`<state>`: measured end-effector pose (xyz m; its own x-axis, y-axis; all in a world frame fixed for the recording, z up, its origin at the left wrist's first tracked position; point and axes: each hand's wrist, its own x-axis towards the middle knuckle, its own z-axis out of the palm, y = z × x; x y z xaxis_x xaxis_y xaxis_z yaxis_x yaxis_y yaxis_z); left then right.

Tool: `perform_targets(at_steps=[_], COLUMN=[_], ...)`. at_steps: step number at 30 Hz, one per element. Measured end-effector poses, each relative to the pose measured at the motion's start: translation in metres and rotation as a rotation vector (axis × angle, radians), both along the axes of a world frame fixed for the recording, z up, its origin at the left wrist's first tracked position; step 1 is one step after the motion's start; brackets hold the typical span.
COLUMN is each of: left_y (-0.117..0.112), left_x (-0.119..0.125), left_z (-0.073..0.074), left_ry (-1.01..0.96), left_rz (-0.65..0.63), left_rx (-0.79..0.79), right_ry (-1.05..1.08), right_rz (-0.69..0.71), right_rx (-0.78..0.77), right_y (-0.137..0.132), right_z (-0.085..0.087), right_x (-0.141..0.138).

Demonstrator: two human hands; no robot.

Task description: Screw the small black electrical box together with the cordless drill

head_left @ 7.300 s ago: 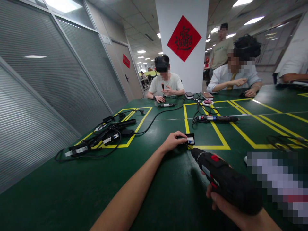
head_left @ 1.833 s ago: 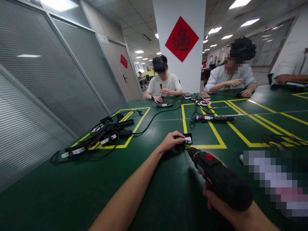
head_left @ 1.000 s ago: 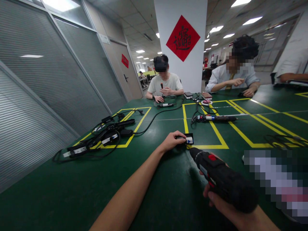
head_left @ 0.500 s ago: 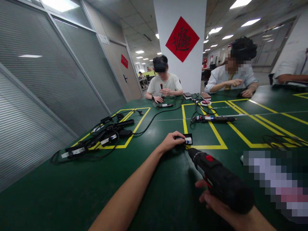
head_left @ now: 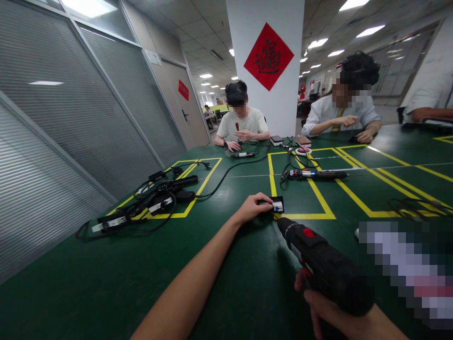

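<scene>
My left hand (head_left: 252, 207) reaches forward over the green table (head_left: 106, 278) and pinches a small black block with a white and blue label (head_left: 275, 205), which lies on a yellow floor-tape line. My right hand (head_left: 329, 311) grips a black cordless drill with red trim (head_left: 323, 264) low at the right. The drill's nose points at the block and stops a little short of it.
A tangle of black cables and adapters (head_left: 148, 203) lies at the left. A long black tool with cable (head_left: 313, 174) lies beyond the block. Two seated people (head_left: 243, 123) work at the far edge by a white pillar (head_left: 269, 66). A blurred patch (head_left: 406, 269) covers the right foreground.
Almost nothing has moved. My right hand's fingers have shifted on the drill grip, and the view has wobbled slightly. My left hand stays on the block.
</scene>
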<state>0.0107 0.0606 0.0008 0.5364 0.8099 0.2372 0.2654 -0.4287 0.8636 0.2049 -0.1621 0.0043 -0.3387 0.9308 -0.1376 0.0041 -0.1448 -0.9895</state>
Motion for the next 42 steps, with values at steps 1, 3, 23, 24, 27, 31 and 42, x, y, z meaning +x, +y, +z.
perform_targets(at_steps=[1,3,23,24,27,31,42], left_y=[0.0,-0.001,0.003,0.003,0.003,0.002,0.004], left_x=[0.0,0.0,0.0,-0.001,-0.001,-0.001,-0.001], left_z=[0.0,0.001,-0.002,-0.003,-0.003,-0.001,-0.004], left_ry=[0.0,-0.001,0.005,0.005,0.005,0.003,0.016], left_rz=[-0.001,-0.004,-0.004,-0.006,-0.009,-0.014,0.006], left_rx=[-0.002,-0.002,0.02,0.021,0.022,0.009,0.026], right_ry=[-0.017,-0.058,-0.147,-0.123,-0.038,-0.097,-0.044], right_rz=[-0.02,-0.057,0.005,0.017,0.044,0.083,0.055], right_rx=[-0.017,-0.038,-0.037,-0.038,-0.057,-0.141,-0.101], right_y=[0.0,0.001,0.001,0.001,0.003,0.011,0.005], right_z=[-0.003,-0.007,0.015,0.018,0.016,-0.01,0.009], right_x=[0.0,-0.001,0.001,0.002,0.004,0.007,0.006])
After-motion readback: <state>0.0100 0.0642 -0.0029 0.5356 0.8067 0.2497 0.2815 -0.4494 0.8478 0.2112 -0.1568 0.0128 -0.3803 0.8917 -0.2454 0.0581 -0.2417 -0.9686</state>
